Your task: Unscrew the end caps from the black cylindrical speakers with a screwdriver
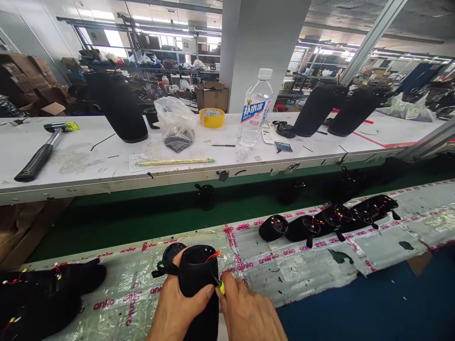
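Note:
My left hand (179, 300) is wrapped around a black cloth-covered cylinder (199, 279), which looks like a portable speaker body. Its open end faces up, and red wires with a small connector (214, 255) stick out over the rim. In my right hand (247, 305) is a small tool with a yellow-green handle (222, 287), closed in the fingers. The tool's thin dark tip points at the cylinder's side just below the rim; whether it touches the cloth cannot be made out. A black round cap with a strap (168, 260) is at the cylinder's left.
Several similar black cylinders (272, 228) lie on the taped bench to the right, and more (42, 303) lie at the left. Across a green gap, a white shelf (227, 156) carries a hammer (42, 151), yellow tape (212, 117), a water bottle (254, 111) and upright cylinders (117, 106).

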`<state>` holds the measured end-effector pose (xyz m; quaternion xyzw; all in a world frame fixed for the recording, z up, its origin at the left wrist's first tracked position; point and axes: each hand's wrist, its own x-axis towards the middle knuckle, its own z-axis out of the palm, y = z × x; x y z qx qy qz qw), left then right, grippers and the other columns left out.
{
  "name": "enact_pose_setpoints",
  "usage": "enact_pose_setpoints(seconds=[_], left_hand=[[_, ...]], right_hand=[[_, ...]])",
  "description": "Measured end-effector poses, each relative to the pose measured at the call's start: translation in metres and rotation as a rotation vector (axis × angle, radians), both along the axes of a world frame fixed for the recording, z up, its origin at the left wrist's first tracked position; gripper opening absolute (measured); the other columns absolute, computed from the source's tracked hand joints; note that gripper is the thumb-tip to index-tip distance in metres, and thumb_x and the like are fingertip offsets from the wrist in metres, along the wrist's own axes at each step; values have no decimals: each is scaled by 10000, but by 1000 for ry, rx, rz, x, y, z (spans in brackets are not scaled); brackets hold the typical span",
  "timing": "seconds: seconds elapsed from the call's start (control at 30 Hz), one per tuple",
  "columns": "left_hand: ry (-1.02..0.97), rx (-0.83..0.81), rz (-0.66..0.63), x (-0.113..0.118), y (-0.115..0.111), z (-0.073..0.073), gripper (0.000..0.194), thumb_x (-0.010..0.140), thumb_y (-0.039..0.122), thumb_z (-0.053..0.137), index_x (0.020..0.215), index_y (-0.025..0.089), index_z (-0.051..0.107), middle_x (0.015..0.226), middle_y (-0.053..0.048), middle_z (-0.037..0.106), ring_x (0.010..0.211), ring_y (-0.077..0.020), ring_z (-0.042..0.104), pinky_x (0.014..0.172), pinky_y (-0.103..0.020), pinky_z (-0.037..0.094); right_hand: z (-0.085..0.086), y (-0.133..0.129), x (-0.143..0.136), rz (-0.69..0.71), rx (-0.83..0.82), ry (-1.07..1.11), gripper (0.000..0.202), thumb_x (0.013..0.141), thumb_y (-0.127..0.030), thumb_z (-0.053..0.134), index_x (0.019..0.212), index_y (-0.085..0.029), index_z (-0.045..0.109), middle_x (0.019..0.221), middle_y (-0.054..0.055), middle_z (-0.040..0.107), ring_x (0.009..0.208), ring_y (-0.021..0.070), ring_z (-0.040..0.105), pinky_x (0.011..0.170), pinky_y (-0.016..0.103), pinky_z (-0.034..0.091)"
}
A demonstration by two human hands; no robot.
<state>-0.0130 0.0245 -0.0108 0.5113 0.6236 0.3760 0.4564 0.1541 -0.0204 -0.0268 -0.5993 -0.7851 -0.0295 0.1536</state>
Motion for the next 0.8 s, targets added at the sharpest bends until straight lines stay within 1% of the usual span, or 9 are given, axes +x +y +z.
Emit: enact_pose_setpoints(seconds=[0.1,0.2,0.3,0.4,0.53,0.6,0.67,0.73,0.8], left_hand=[[-9,-28,-5,2,-3,2,582,637,340,830,1185,211,681,1107,-82,772,1074,-392,690,1017,-481,507],[-174,-62,76,3,-6,0,537,607,409,884,1071,213,698,1031,-74,787,1007,-370,706,955,-449,535],[-449,-250,261,-5,-5,-4,394,650,492,887,842,215,684,771,-12,755,764,-280,721,699,-354,588],[-611,-395,370,-21,-1,-8,372,677,485,892,827,202,703,675,20,728,636,-205,687,559,-267,551],[-946,-620,217,-27,-4,-10,477,670,518,885,941,138,789,818,-91,822,712,-242,741,678,-318,599],[-1134,-650,127,-19,-7,-10,559,697,568,832,1026,117,803,921,-140,838,796,-289,765,778,-376,609],[-1241,-605,71,-9,-9,-11,651,723,609,776,1181,147,769,1041,-147,832,914,-350,771,879,-452,597],[-1201,-640,91,-2,-9,-11,747,760,654,730,1338,184,680,1137,-147,811,1035,-399,752,954,-508,572],[-1014,-626,185,1,-7,-11,815,789,662,728,1444,203,576,1232,-142,779,1177,-397,702,1007,-476,552]], right_hand=[[-2,1,-3,8,-5,3,77,1043,-259,544,978,-247,505,615,-36,641,413,168,632,393,262,332],[5,1,-7,13,-41,37,47,1031,-218,500,1011,-256,518,667,-27,673,456,187,658,415,287,370],[14,-4,-3,-9,56,272,210,1101,-296,331,1117,-253,536,799,8,730,603,186,727,509,284,465],[13,-11,12,-110,77,479,329,1116,-469,304,1172,-282,570,819,-5,752,650,183,741,574,266,523],[-8,-13,18,-185,-232,581,318,953,-479,650,1225,-315,625,870,-14,765,763,218,758,624,274,576],[-22,-13,10,-209,-411,687,542,780,-328,824,1280,-295,617,963,5,775,857,241,768,690,297,595],[-34,-14,-2,-237,-528,852,747,669,-192,873,1353,-261,581,1034,24,781,919,253,772,742,308,603],[-40,-15,-11,-257,-548,975,803,652,-144,862,1387,-229,553,1096,52,780,963,263,770,791,326,608],[-41,-15,-15,-288,-471,934,800,649,-168,863,1383,-217,550,1123,90,774,979,295,768,793,364,617]])
